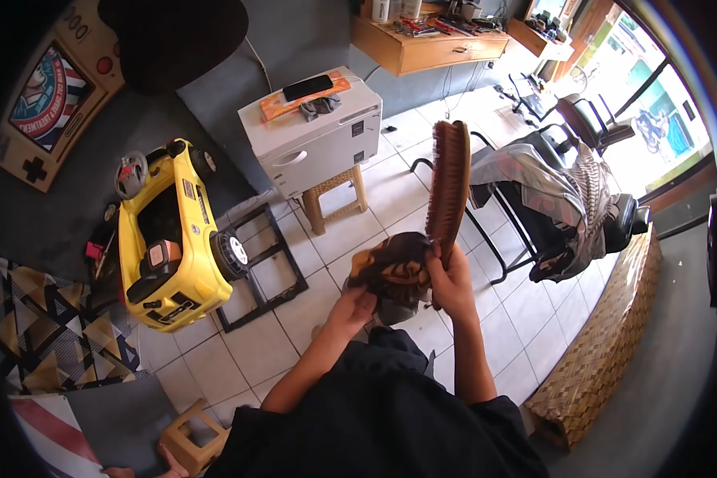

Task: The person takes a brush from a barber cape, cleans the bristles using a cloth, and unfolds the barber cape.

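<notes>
"State hand positions."
"My right hand (452, 280) grips the brush (449, 179) at its near end; my left hand (350, 312) holds patterned fabric (398, 261) between both hands."
"Handling?"
"Brush: probably light, stiff; grasp the handle. Fabric: probably soft; pinch the edge."

1 brush (449, 183), 1 yel. toy car (185, 263), 1 ph. (308, 87), approx. 2 chairs (577, 113), glare.

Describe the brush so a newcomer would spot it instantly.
Above the black shirt at bottom centre, find the right hand. It grips the long brown brush, which extends toward the picture's top. Unlike the patterned item beside it, it shows bristles along one edge.
</notes>
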A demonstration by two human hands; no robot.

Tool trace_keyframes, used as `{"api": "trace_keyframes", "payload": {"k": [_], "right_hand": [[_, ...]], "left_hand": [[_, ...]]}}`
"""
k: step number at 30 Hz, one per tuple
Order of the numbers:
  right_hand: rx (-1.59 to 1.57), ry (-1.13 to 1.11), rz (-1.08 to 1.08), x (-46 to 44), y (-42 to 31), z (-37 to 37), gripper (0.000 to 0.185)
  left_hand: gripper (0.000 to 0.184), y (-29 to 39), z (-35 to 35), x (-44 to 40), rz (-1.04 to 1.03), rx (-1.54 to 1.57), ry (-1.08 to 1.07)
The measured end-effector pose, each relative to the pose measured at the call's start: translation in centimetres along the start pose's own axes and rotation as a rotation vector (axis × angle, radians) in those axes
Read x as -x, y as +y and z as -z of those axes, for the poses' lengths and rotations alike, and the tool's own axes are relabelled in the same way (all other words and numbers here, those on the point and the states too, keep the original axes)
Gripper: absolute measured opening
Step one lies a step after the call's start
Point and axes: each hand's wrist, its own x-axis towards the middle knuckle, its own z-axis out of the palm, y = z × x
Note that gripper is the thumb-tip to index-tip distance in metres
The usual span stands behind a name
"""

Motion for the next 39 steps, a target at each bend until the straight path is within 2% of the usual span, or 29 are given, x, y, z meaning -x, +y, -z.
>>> {"api": "trace_keyframes", "payload": {"k": [2, 3, 5, 6, 7, 9, 11, 12, 15, 16, 18, 19, 20, 23, 24, 25, 27, 30, 33, 35, 36, 37, 39], "right_hand": [[0.482, 0.152, 0.079, -0.4, 0.9, 0.6, 0.021], [0.528, 0.136, 0.156, -0.2, 1.5, 0.7, 0.027], [0.621, 0.099, 0.313, 1.3, 2.7, 1.0, 0.047], [0.476, -0.054, 0.106, 2.5, 1.5, 0.3, 0.059], [0.400, -0.217, 0.027, 3.5, 2.6, -0.3, 0.062], [0.304, -0.172, 0.149, 5.3, 4.2, -3.1, 0.044], [0.269, -0.047, -0.069, 6.1, 6.9, -4.2, 0.030], [0.250, 0.011, -0.176, 6.2, 7.7, -4.5, 0.024], [-0.028, 0.083, -0.155, 5.9, 6.8, -4.3, 0.013], [-0.025, 0.024, -0.099, 5.8, 6.3, -4.2, 0.013], [0.046, -0.113, -0.100, 5.9, 4.9, -4.2, 0.012], [0.085, -0.181, -0.098, 5.8, 3.9, -4.0, 0.011], [0.290, -0.301, -0.077, 5.6, 2.3, -3.3, 0.018], [0.800, -0.353, -0.020, 5.8, 7.3, -1.5, 0.030], [0.885, -0.360, -0.191, 5.5, 8.2, -1.2, 0.032], [0.966, -0.319, -0.200, 5.7, 10.4, -0.3, 0.030], [1.128, -0.253, -0.207, 6.9, 16.3, 2.0, 0.025], [1.204, -0.143, -0.104, 9.6, 20.9, 5.1, 0.018], [1.297, -0.127, -0.111, 13.3, 23.5, 6.5, 0.014], [1.301, -0.169, -0.256, 16.1, 27.3, 7.5, 0.013], [1.108, -0.179, -0.179, 17.7, 29.7, 8.2, 0.011], [0.871, -0.134, -0.357, 18.6, 32.3, 8.4, 0.016], [0.468, -0.066, -0.716, 17.3, 35.6, 8.0, 0.024]], "left_hand": [[0.022, 0.3, -0.2, 1.2, -0.114, 0.012, 0.051], [0.022, 0.6, -1.2, 2.4, -0.172, 0.019, 0.073], [0.028, 1.1, -3.5, 5.4, -0.269, -0.151, -0.029], [0.031, 1.3, -4.6, 7.0, -0.318, -0.235, -0.076], [0.034, 1.5, -5.5, 8.2, -0.368, -0.321, -0.125], [0.040, 1.1, -5.2, 9.1, -0.368, -0.458, -0.255], [0.042, 0.9, -5.3, 9.6, -0.405, -0.601, -0.291], [0.041, 0.9, -4.7, 9.3, -0.529, -0.767, -0.221], [0.039, 1.9, -2.7, 7.9, -0.897, -1.236, -0.020], [0.038, 2.7, -2.6, 7.5, -1.020, -1.377, 0.026], [0.030, 3.7, -1.1, 6.0, -1.327, -1.582, 0.126], [0.028, 4.3, 0.6, 4.8, -1.334, -1.640, 0.172], [0.026, 5.1, 2.5, 3.8, -1.338, -1.694, 0.221], [0.019, 7.5, 5.3, 3.7, -1.347, -1.731, 0.384], [0.016, 8.2, 6.3, 3.9, -1.412, -1.748, 0.432], [0.016, 8.9, 7.1, 3.9, -1.485, -1.697, 0.465], [0.021, 9.8, 10.2, 4.7, -1.204, -1.600, 0.576], [0.030, 9.7, 14.2, 6.9, -1.061, -1.723, 0.692], [0.035, 6.2, 20.8, 7.3, -0.931, -1.734, 0.621], [0.035, 3.8, 27.4, 7.6, -0.659, -1.734, 0.398], [0.031, 3.0, 29.7, 7.5, -0.286, -1.612, 0.334], [0.030, 2.6, 31.6, 6.7, 0.068, -1.459, 0.266], [0.029, 2.3, 31.6, 5.8, -0.032, -1.467, 0.283]]}}
